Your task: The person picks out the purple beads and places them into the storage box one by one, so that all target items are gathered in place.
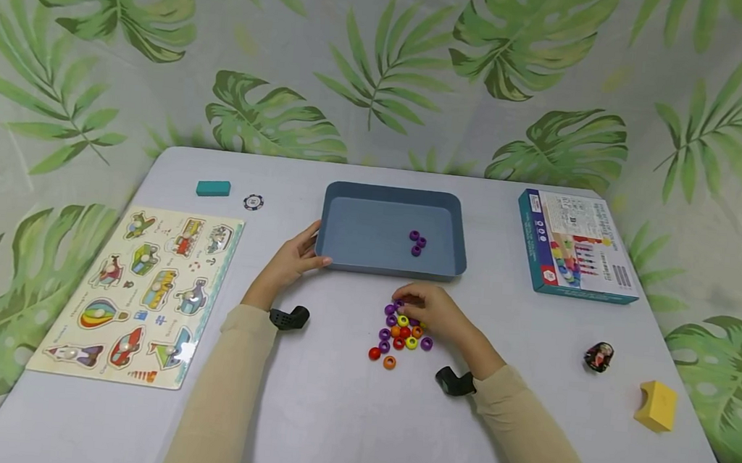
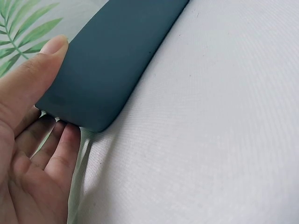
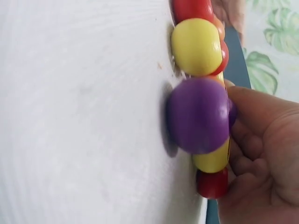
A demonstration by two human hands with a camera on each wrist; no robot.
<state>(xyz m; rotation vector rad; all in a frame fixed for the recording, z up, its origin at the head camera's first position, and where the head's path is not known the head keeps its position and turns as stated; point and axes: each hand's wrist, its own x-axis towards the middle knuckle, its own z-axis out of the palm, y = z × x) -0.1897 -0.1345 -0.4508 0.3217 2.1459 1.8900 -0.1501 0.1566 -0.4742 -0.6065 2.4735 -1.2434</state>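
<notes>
A blue-grey tray [image 1: 368,268] lies on the table with three purple beads [image 1: 416,250] inside, right of its middle. My left hand [image 1: 290,261] holds the tray's near left corner. In the left wrist view, the thumb lies against the tray wall [image 2: 103,60] and the fingers touch its end. Just in front of the tray, my right hand [image 1: 433,310] reaches into a loose group of purple, yellow, orange and red beads. Its thumb and fingers close around a purple bead [image 1: 399,303] at the group's far edge. In the right wrist view, nearer beads partly hide the fingertips.
A wooden picture puzzle board [image 1: 207,320] lies on the left, with a teal block [image 1: 214,188] and a patterned chip [image 1: 253,202] beyond it. To the right are a boxed toy set [image 1: 585,248], a small dark figure [image 1: 599,357] and a yellow block [image 1: 658,407].
</notes>
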